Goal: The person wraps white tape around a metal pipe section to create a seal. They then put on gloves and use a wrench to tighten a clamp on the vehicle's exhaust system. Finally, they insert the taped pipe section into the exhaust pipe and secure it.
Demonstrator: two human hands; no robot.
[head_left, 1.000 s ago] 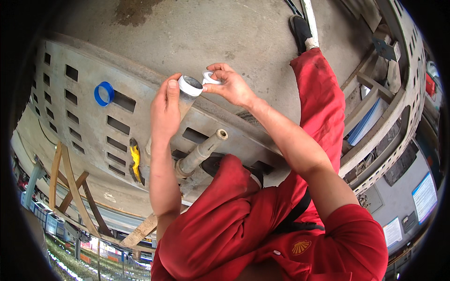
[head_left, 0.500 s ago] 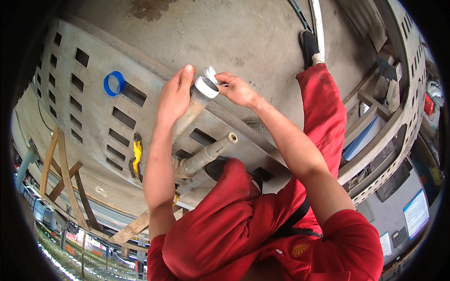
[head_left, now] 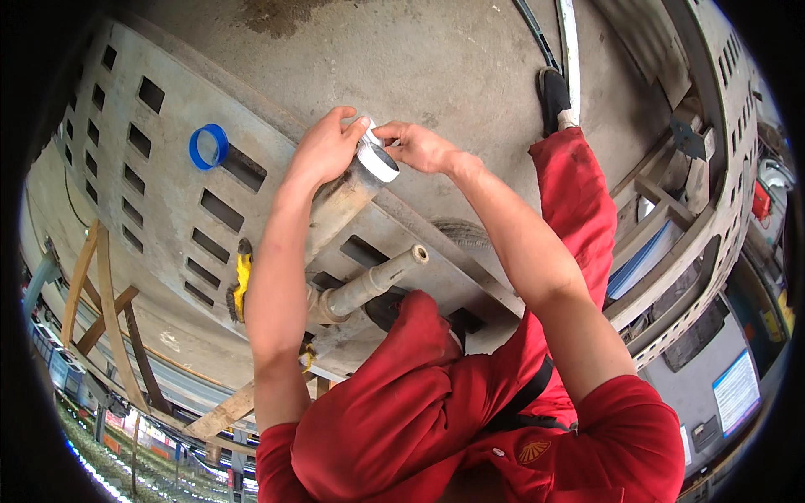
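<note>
White tape [head_left: 369,134] is gripped between 2 inward-turned hands [head_left: 425,150] above the pipe [head_left: 338,214].

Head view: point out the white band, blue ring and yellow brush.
White band [head_left: 375,165]: head view, on its outer face.
Blue ring [head_left: 222,146]: head view, right side of its wall.
Yellow brush [head_left: 242,273]: head view, on its handle.

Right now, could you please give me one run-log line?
left hand: at roll; right hand: at roll; pipe: white band round end; blue ring: on plate
</note>
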